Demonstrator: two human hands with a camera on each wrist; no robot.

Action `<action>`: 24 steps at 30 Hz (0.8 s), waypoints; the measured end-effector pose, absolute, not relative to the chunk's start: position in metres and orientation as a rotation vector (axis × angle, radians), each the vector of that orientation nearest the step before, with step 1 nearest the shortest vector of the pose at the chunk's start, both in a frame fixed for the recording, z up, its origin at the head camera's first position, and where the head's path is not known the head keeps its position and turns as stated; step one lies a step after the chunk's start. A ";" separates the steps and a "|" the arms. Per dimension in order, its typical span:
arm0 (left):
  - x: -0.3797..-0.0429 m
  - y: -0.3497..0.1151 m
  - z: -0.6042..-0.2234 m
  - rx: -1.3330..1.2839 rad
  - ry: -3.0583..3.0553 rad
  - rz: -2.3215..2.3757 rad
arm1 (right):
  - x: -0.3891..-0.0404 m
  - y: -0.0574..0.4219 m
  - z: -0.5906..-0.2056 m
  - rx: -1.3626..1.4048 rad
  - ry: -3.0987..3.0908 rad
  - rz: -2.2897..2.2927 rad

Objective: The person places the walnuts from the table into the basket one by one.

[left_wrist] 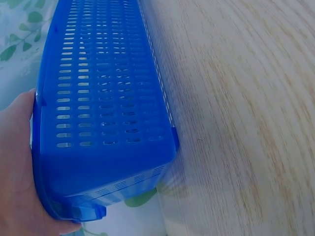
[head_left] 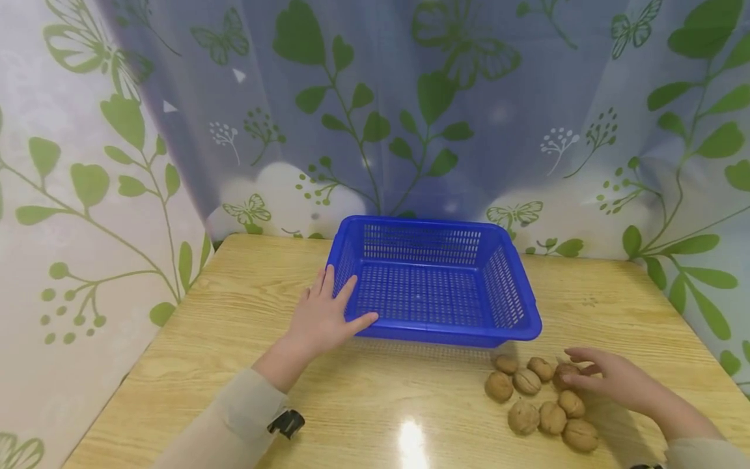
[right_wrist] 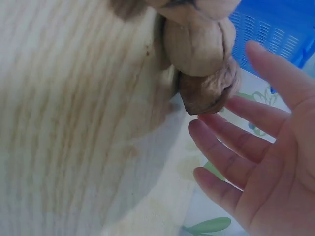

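Observation:
A blue plastic basket with slotted walls stands upright on the table. My left hand rests on its near left corner, fingers spread over the rim; the left wrist view shows that hand along the edge of the basket. Several walnuts lie in a loose group in front of the basket's right side. At the group's right edge, my right hand reaches over a dark walnut. Seen from the right wrist, the hand's spread fingers are at the darker walnut, with the thumb apart from it.
The wooden table carries the basket and walnuts. Behind it hangs a curtain printed with leaves and butterflies, close to the basket's far side. A similar patterned cloth covers the left side.

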State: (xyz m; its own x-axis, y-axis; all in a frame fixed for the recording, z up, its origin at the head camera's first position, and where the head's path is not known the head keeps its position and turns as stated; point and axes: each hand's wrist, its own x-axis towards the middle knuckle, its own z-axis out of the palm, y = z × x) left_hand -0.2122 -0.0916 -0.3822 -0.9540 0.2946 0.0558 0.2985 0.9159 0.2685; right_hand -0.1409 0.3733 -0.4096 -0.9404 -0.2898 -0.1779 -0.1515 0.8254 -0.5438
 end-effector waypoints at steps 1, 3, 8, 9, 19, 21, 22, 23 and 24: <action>-0.213 -0.092 -0.383 -0.473 -3.061 -0.436 | -0.140 0.375 -0.410 -0.358 2.752 -0.803; -0.213 -0.092 -0.384 -0.468 -3.061 -0.437 | -0.138 0.378 -0.411 -0.399 2.761 -0.802; -0.212 -0.093 -0.385 -0.462 -3.053 -0.419 | -0.140 0.382 -0.417 -0.508 2.776 -0.785; -0.212 -0.093 -0.385 -0.465 -3.052 -0.417 | -0.140 0.383 -0.418 -0.517 2.772 -0.788; -0.215 -0.092 -0.388 -0.461 -3.065 -0.419 | -0.142 0.382 -0.423 -0.486 2.768 -0.832; -0.214 -0.092 -0.387 -0.455 -3.069 -0.423 | -0.142 0.382 -0.423 -0.479 2.779 -0.822; -0.214 -0.092 -0.386 -0.457 -3.070 -0.422 | -0.142 0.382 -0.424 -0.472 2.786 -0.816; -0.214 -0.091 -0.386 -0.463 -3.070 -0.425 | -0.141 0.382 -0.424 -0.447 2.790 -0.814; -0.214 -0.090 -0.385 -0.470 -3.070 -0.428 | -0.140 0.382 -0.424 -0.437 2.795 -0.811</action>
